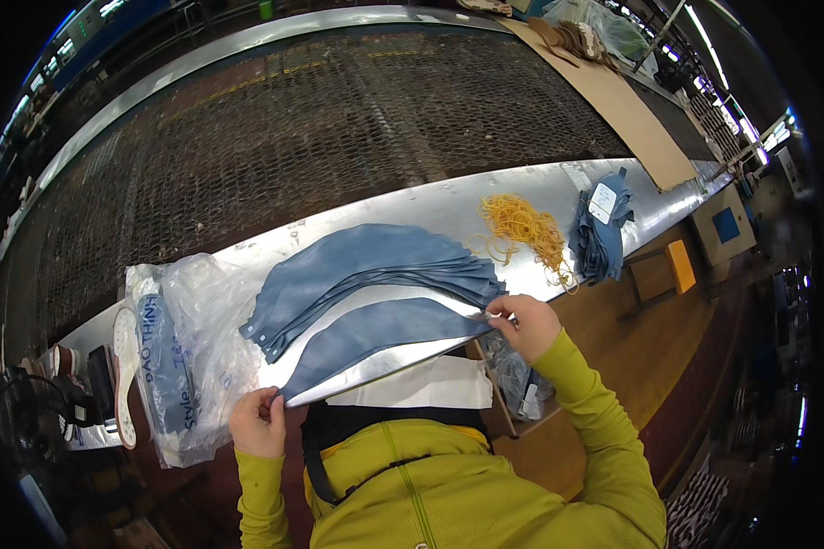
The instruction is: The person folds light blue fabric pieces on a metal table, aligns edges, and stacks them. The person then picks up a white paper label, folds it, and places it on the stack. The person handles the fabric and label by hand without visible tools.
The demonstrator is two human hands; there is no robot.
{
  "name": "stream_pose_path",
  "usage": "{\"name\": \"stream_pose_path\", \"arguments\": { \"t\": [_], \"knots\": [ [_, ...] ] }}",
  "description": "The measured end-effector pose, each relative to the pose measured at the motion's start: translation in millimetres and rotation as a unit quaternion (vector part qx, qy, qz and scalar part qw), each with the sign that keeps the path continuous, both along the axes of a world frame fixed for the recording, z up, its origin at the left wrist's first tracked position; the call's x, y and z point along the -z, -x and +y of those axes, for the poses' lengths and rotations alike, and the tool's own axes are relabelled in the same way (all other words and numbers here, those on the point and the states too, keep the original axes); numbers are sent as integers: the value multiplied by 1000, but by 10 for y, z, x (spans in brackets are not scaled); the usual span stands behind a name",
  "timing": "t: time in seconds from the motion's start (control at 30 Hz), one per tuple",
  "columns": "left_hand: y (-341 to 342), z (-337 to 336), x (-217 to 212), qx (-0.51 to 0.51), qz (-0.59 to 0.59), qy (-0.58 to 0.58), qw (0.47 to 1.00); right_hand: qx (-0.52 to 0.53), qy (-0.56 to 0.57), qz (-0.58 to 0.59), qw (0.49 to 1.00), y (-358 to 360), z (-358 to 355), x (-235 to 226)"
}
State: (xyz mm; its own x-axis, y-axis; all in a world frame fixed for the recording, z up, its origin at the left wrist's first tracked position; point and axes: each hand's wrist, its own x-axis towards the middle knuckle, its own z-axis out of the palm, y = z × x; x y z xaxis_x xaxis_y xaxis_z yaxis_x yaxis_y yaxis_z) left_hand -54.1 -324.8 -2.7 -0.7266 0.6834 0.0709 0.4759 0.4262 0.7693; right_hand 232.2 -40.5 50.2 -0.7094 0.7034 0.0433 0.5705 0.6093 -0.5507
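A curved blue leather-like piece [375, 331] stretches between my hands along the near edge of the metal ledge. My left hand [258, 421] pinches its left tip. At the other end, my right hand [526, 327] has its fingers closed on the right tip. Just beyond lies a fanned stack of similar blue pieces [366, 252], overlapping in an arc. To the right of that stack is a loose pile of yellow rubber bands [525, 231]. Farther right rests a bundle of blue pieces [601, 229] with a white tag [602, 203] on it.
Clear plastic bags [206, 339] lie at the left of the metal ledge [449, 215], beside a pale sole-shaped piece [124, 375]. Behind is a wide mesh conveyor [339, 119]. A cardboard strip [604, 101] crosses it at right. Below the ledge, an open box [515, 371] holds plastic.
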Motion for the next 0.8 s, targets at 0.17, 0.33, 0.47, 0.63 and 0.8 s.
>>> {"name": "stream_pose_path", "arguments": {
  "t": [0.17, 0.33, 0.47, 0.63, 0.8],
  "knots": [
    [-6, 0, 18, -1, -7, -18, 1000, 21, -46, 25, 998, -66, -176, 197],
    [-19, 24, -11, -5, -15, 12, 1000, 96, 41, 49, 993, -78, -187, 360],
    [-45, 54, -90, 9, 38, 17, 999, 92, 28, 67, 993, -94, -152, 325],
    [-92, -5, -188, 9, 46, -33, 998, 31, -51, 74, 995, -54, -253, 219],
    [-9, 21, -187, 81, 176, -53, 980, -26, -137, 90, 986, 264, -330, 83]
  ]
}}
